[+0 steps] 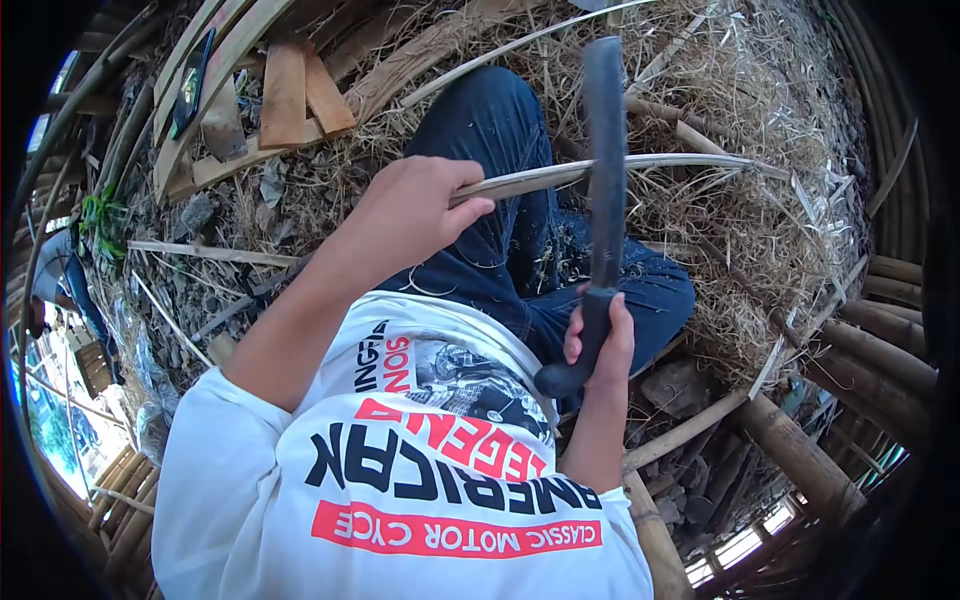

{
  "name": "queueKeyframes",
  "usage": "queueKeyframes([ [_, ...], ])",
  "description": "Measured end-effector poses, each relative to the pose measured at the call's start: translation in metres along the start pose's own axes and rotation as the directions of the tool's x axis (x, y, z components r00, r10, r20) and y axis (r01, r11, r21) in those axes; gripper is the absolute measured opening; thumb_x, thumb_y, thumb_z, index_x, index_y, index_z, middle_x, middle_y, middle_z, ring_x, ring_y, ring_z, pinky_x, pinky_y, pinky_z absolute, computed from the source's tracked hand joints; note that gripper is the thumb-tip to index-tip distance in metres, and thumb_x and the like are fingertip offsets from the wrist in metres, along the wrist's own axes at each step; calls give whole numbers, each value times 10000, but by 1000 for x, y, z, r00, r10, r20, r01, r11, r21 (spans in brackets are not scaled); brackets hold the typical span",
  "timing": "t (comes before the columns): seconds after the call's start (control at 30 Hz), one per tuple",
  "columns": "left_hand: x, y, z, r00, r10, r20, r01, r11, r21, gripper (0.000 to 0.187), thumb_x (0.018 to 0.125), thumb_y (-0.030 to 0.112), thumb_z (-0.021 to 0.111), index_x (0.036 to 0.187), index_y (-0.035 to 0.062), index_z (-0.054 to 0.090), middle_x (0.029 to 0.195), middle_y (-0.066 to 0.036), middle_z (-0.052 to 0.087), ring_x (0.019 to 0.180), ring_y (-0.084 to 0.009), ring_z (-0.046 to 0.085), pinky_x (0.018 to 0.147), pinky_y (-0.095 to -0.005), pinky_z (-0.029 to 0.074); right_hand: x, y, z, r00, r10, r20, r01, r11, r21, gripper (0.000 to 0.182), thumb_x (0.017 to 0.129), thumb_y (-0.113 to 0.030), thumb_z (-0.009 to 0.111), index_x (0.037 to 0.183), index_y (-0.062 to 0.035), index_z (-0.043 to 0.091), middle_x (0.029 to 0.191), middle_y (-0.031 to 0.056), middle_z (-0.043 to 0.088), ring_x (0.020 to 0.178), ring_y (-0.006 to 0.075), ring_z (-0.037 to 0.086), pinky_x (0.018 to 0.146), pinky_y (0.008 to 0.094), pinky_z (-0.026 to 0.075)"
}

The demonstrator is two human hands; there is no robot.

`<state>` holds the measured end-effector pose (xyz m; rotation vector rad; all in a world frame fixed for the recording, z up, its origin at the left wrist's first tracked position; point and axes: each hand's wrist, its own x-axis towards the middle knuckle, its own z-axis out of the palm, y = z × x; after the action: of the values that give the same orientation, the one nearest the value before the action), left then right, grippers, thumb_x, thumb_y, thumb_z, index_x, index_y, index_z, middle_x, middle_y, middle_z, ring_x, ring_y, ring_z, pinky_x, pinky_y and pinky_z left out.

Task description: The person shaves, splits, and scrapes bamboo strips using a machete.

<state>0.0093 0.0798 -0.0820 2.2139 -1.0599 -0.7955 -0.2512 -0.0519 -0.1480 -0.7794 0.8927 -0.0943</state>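
Note:
My left hand (pixel 425 205) pinches one end of a thin, split bamboo strip (pixel 535 181) between thumb and fingers. The strip runs to the right over my bent knees, its far end curving above a heap of shavings. My right hand (pixel 602 345) is wrapped round the black handle of a large machete (pixel 605 110), whose long dark blade points away from me. Partway along its length, the strip is crossed by the blade in this view. Small shavings cling to my dark trousers (pixel 590 260).
Curly bamboo shavings (pixel 740 100) cover the ground ahead and right. Wooden boards (pixel 284 95) lie at upper left, beside a dark phone-like object (pixel 193 85). Thick bamboo poles (pixel 800 450) edge the right side. Another person (pixel 62 270) is partly visible at far left.

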Motion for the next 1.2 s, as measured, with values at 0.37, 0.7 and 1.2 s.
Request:
queueKeyframes([
  [0.37, 1, -12, 9, 996, 54, -77, -54, 999, 4, 262, 868, 266, 691, 904, 8, 657, 662, -188, 574, 633, -362, 587, 601, -424, 449, 1, 5, 14, 1000, 12, 1, -12, 996, 89, 525, 1034, -515, 381, 1167, -23, 509, 677, 58, 510, 428, 123, 488, 364, 265, 414],
  [0.7, 4, -15, 7, 1000, 19, -21, -19, 1000, -15, 281, 878, 291, 677, 913, 13, 655, 712, -201, 603, 695, -393, 609, 634, -442, 458, -5, 3, 13, 999, 16, 41, -14, 999, -44, 519, 1044, -504, 363, 1145, -17, 508, 662, 61, 504, 430, 125, 485, 374, 253, 415],
  [1.2, 7, -19, 11, 999, 14, -36, -14, 1000, 4, 272, 886, 287, 674, 927, 19, 661, 722, -188, 620, 697, -378, 619, 639, -441, 459, -4, 7, 17, 997, 42, 65, -39, 998, -56, 540, 1035, -524, 362, 1174, -18, 492, 645, 48, 491, 425, 121, 469, 368, 250, 401],
])
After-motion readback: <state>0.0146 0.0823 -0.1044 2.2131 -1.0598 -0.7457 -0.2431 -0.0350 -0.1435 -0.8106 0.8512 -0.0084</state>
